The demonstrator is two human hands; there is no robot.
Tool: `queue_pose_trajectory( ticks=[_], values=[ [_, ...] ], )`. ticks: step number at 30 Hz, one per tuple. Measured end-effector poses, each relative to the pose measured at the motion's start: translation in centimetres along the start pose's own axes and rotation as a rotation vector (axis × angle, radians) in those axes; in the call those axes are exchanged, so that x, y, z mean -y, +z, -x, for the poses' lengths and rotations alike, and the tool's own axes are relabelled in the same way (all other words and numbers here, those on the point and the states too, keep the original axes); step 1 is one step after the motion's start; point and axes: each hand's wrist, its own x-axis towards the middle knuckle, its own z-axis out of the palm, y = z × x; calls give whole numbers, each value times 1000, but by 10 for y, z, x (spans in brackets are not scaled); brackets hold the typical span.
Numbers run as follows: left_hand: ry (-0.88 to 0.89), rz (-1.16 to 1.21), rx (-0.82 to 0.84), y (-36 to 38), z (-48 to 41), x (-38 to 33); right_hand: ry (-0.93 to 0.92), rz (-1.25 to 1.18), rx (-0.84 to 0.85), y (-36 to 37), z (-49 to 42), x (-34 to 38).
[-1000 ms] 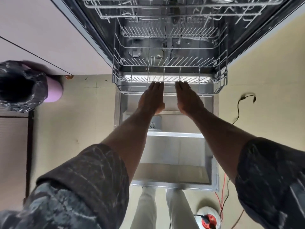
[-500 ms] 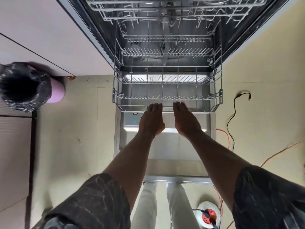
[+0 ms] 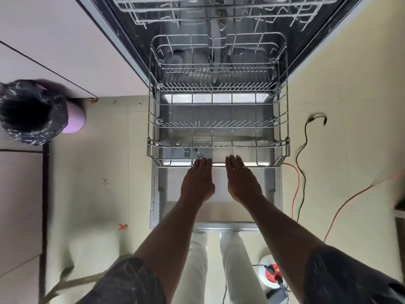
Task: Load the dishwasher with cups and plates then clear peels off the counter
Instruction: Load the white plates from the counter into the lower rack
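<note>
- My fingers lie straight and close together on both hands, holding nothing; the tips meet the front rail of the lower rack. Whether they hook under the wire I cannot tell.
- My left hand and right hand sit side by side at the middle of that rail, palms down. I judge this is so the rack rolls evenly rather than skewing on its runners.
- A ring shows on one finger of my right hand.
- The lower rack is grey wire and has nothing in it. Rows of upright tines cross it for plates, and it stands out over the open dishwasher door.
- The upper rack stays inside the tub above and looks bare too, as far as I can see.
- No cups or plates are in view, so loading has not begun, by my reckoning.
- To my left stands a bin lined with a black bag, handy for peels.
- A few small orange scraps lie on the floor.
- To my right, a black cable and an orange cable trail near the door.
</note>
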Motion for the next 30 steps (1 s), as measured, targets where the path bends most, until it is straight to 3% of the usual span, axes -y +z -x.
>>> queue_pose_trajectory(
  ticks=[5,21,30],
  values=[
    [-12,-22,92,6,21,1,10,7,83,10,22,6],
    [55,-101,274,24,83,1,115,-35,122,39,89,38],
    [90,-78,307,28,114,1,160,-38,145,51,119,46]
  ],
)
